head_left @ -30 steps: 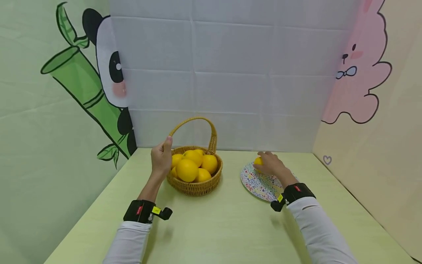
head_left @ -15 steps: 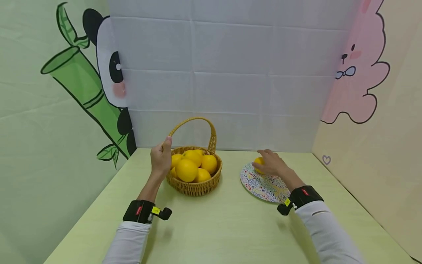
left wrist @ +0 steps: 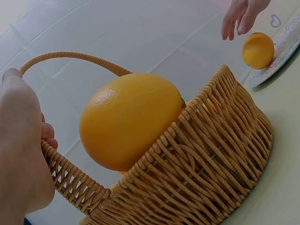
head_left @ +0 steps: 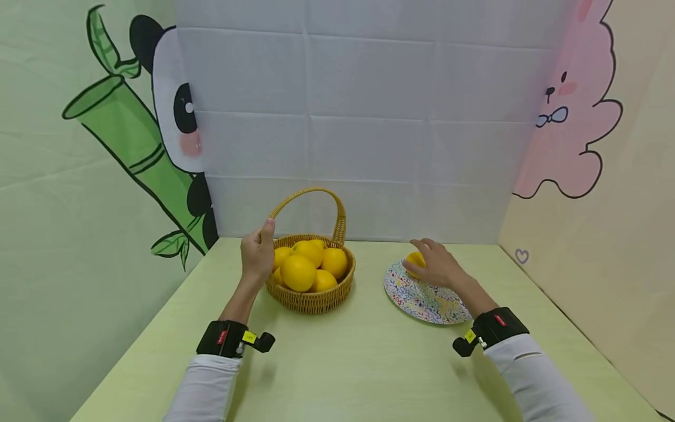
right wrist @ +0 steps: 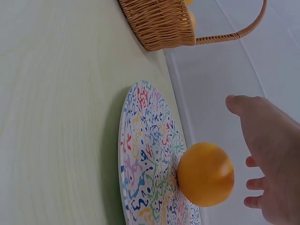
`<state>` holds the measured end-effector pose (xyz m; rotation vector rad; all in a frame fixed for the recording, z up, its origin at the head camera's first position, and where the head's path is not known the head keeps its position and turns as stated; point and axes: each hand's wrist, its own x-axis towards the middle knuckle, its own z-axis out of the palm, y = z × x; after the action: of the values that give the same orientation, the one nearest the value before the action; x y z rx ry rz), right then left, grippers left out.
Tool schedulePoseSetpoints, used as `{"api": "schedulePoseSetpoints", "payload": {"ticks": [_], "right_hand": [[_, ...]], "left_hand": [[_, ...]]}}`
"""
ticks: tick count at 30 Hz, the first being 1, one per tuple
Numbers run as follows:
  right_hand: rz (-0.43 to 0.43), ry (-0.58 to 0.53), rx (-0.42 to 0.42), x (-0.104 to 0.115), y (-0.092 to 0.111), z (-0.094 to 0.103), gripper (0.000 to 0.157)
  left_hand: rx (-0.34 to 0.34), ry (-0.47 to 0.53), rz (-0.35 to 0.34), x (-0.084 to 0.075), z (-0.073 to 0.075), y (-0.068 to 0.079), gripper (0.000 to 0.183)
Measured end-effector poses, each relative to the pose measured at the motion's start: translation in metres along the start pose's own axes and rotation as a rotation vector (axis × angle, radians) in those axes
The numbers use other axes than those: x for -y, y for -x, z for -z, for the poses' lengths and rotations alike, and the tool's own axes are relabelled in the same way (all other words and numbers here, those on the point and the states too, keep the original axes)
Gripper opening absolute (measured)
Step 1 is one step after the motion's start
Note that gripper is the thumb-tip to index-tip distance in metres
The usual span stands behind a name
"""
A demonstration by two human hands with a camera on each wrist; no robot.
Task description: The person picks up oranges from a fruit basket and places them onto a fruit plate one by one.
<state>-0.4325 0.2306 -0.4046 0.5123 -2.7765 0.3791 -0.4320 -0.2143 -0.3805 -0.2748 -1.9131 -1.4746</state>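
The person's right grip is loosely spread, thumb well away from the fingers, and holds nothing. Just below it, apart from it, a smooth yellow-orange round fruit rests on a flat, round white plate with multicoloured squiggles. Well to that grip's left, the left grip is curled closely round the arched woven handle of a round tan wicker basket; the bowl, heaped with similar yellow-orange fruits, sits low and to the right of it. A pale yellow-green counter lies beneath both grips.

A stray brush of the right fingers could set the lone fruit rolling off the plate; a tug by the left grip could tip the basket and spill its topmost fruit.

The lone fruit shows no clear long axis, and its stem end's direction cannot be told. The handle arches up from the left grip, then down on the bowl's far right.
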Motion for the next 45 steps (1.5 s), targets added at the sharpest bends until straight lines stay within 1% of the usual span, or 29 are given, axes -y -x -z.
{"api": "schedulePoseSetpoints", "payload": {"ticks": [8, 13, 17, 23, 26, 29, 35, 38, 43, 45], "right_hand": [[0.077, 0.009, -0.057, 0.01, 0.009, 0.004, 0.077], [0.119, 0.005, -0.095, 0.014, 0.015, 0.006, 0.077], [0.129, -0.01, -0.111, 0.015, 0.021, 0.006, 0.076], [0.123, -0.061, -0.104, 0.021, 0.028, 0.006, 0.076], [0.145, -0.087, -0.105, 0.029, 0.028, 0.006, 0.076], [0.184, -0.094, -0.109, 0.04, 0.027, 0.005, 0.076], [0.243, -0.081, -0.094, 0.067, 0.024, 0.002, 0.077], [0.271, -0.082, -0.086, 0.081, 0.021, 0.0, 0.076], [0.319, -0.071, -0.084, 0.103, 0.015, -0.001, 0.076], [0.335, -0.069, -0.08, 0.111, 0.013, -0.002, 0.076]], "left_hand": [[-0.008, -0.006, -0.041, 0.001, -0.001, 0.0, 0.062], [-0.006, -0.005, -0.027, 0.001, -0.001, 0.0, 0.066], [0.0, -0.001, -0.015, 0.002, -0.002, 0.0, 0.067], [0.004, -0.009, -0.016, 0.003, -0.001, 0.0, 0.067], [0.003, -0.005, -0.021, 0.003, -0.001, -0.001, 0.066], [-0.003, 0.001, -0.022, 0.003, -0.001, -0.001, 0.065], [-0.009, 0.0, 0.008, 0.004, -0.002, -0.002, 0.062], [-0.007, 0.005, 0.018, -0.002, -0.002, 0.0, 0.061], [-0.008, 0.005, 0.012, -0.027, 0.002, 0.01, 0.059], [-0.008, 0.002, 0.011, -0.035, 0.003, 0.012, 0.059]]}}
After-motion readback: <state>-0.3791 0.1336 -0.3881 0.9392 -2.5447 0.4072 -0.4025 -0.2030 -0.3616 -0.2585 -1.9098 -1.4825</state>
